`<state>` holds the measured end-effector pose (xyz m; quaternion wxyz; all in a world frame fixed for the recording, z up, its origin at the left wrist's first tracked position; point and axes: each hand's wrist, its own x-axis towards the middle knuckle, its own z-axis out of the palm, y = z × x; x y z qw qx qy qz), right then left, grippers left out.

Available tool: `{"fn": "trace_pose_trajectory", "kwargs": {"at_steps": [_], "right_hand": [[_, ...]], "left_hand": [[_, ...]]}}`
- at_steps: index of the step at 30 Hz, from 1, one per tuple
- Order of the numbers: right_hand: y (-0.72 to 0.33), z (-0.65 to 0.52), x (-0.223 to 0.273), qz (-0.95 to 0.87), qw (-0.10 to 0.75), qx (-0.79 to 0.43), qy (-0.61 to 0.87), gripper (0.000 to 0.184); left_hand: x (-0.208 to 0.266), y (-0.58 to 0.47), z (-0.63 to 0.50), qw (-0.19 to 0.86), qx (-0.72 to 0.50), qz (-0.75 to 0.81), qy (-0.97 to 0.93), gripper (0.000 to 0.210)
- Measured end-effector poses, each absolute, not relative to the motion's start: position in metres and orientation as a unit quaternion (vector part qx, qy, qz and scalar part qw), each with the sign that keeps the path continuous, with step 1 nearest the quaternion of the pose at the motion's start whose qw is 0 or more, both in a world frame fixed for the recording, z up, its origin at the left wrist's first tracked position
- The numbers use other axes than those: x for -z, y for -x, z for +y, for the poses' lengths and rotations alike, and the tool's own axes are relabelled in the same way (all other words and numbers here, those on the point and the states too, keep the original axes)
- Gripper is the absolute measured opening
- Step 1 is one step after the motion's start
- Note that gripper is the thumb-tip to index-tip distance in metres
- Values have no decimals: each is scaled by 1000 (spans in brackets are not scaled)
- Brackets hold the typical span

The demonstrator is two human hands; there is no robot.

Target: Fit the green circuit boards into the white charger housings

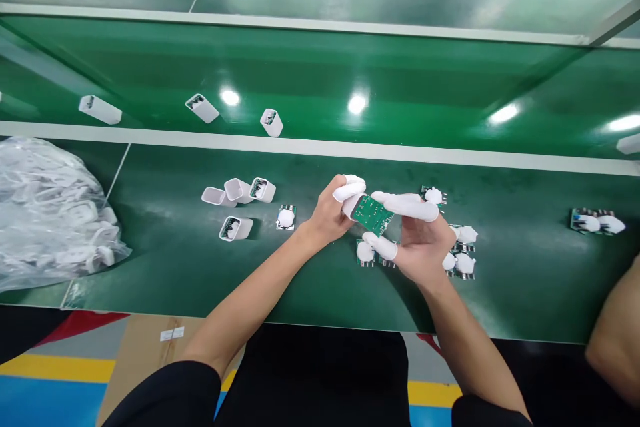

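My left hand (331,212), with white covers on its fingertips, is closed around a small white plastic housing (349,205), mostly hidden by the fingers. A green circuit board (373,215) is pinched between the covered thumb and fingers of my right hand (423,240). The board's left end meets the mouth of the housing; how far inside it reaches I cannot tell. Under and beside my right hand lie several circuit boards with white round parts, such as one board (365,251). Left of my hands rests another single board (286,217).
Several white housings (236,228) stand on the green bench (165,213) to the left. A clear bag of white pieces (55,213) lies at far left. More housings (271,123) sit on the green strip behind the rail. Two boards (597,221) and another person's arm (617,340) are at right.
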<state>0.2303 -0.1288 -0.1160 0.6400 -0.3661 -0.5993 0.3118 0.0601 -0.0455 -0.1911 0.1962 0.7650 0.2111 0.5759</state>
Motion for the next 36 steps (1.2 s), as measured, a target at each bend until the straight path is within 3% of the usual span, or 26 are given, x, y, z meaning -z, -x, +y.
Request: {"fn": "trace_pose_trajectory", "kwargs": {"at_steps": [11, 31, 36], "right_hand": [[-235, -130, 123, -638, 604, -286, 382, 70], [-234, -127, 110, -662, 570, -203, 443, 58], [-237, -124, 113, -672, 546, -187, 464, 70]], "left_hand": [[197, -58, -48, 205, -551, 233, -774, 46], [185, -63, -45, 141, -566, 204, -786, 39], [190, -63, -45, 140, -555, 219, -790, 36]]}}
